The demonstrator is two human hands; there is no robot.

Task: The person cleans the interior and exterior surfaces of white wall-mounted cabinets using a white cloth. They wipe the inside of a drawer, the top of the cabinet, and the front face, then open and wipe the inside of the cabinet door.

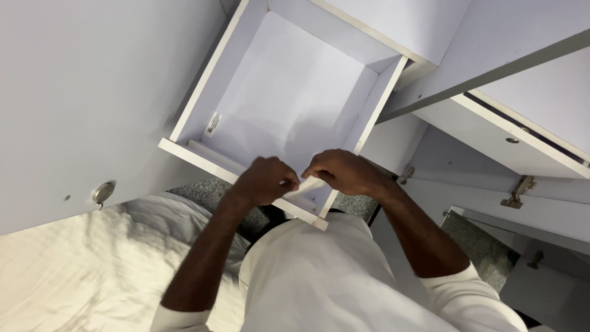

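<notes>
A white drawer (pixel 203 92) is pulled out of a white cabinet, its inside bare apart from a small label on the left wall. Over its near front edge, my left hand (pixel 265 180) and my right hand (pixel 344 173) meet, fingers closed. Between them they pinch a small white strip (pixel 305 186), paper or tape by its look; I cannot tell which. My forearms reach up from white sleeves at the bottom of the view.
A closed cabinet door (pixel 92 92) with a round metal lock (pixel 104 192) fills the left. An open door with metal hinges (pixel 519 190) and a shelf stands at the right. White bedding (pixel 74 270) lies lower left; speckled floor shows below the drawer.
</notes>
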